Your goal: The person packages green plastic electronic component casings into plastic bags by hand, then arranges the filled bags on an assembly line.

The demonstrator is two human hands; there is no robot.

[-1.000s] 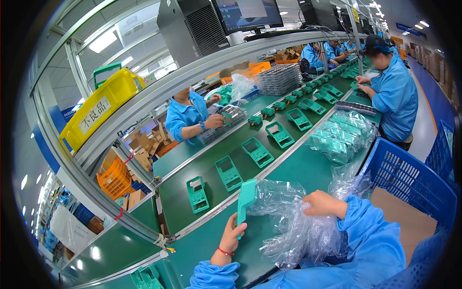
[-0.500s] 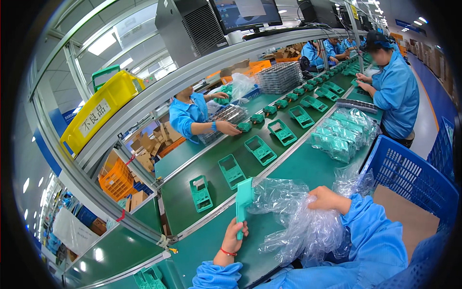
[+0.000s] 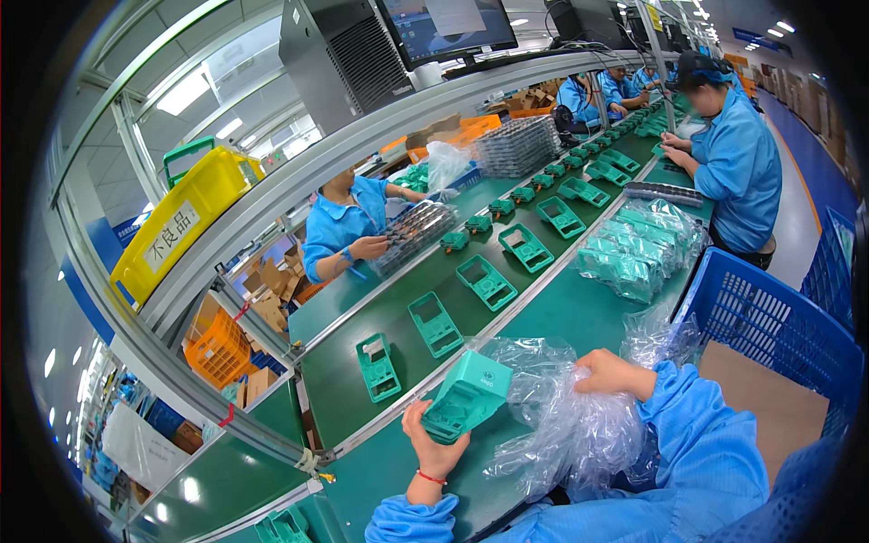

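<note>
My left hand (image 3: 431, 445) grips a green plastic housing (image 3: 472, 391) by its lower end, fingers wrapped around its edge. The housing is tilted up above the bench, with its hollow side partly showing. Crumpled clear plastic bags (image 3: 579, 439) lie to its right. My right hand (image 3: 606, 373) is closed on the top of these bags, its fingertips partly hidden in the film. Just beyond my left hand, a green housing with cut-out openings (image 3: 378, 367) lies on the dark green belt (image 3: 358, 421), first in a row of similar ones.
Bagged green housings (image 3: 638, 253) are piled on the bench at right, beside a blue crate (image 3: 769, 317) with cardboard. Across the belt, a co-worker (image 3: 348, 222) handles clear trays (image 3: 416, 237). Another person (image 3: 738, 158) works farther right. A metal frame carries a yellow bin (image 3: 186, 222).
My left hand has turned the housing from edge-on to a broader view. My right hand stays on the bags. The co-worker opposite has drawn a hand back from the belt to the trays.
</note>
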